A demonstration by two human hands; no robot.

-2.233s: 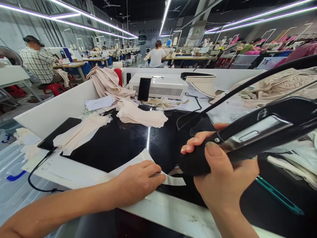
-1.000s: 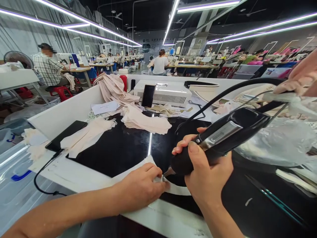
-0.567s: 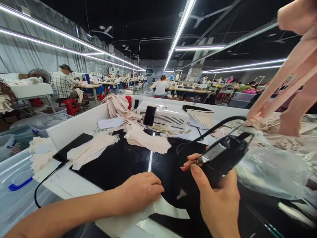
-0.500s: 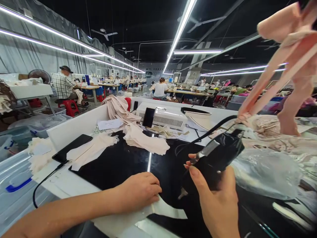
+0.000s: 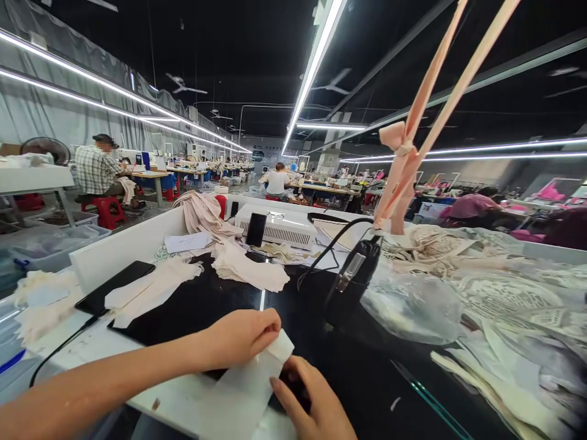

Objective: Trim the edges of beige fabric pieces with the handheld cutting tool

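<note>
White fabric piece [image 5: 245,394], one: left hand [image 5: 247,335] curled, gripping it; right hand [image 5: 316,397] half-open at its edge.

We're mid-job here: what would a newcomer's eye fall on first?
Probably the black tool right of centre, tilted, with a knotted pink strap rising from its top end. Next, the white sheet at the front, with the left grip over it and the right grip at its right edge. A clear plastic bag bulges further right.
</note>
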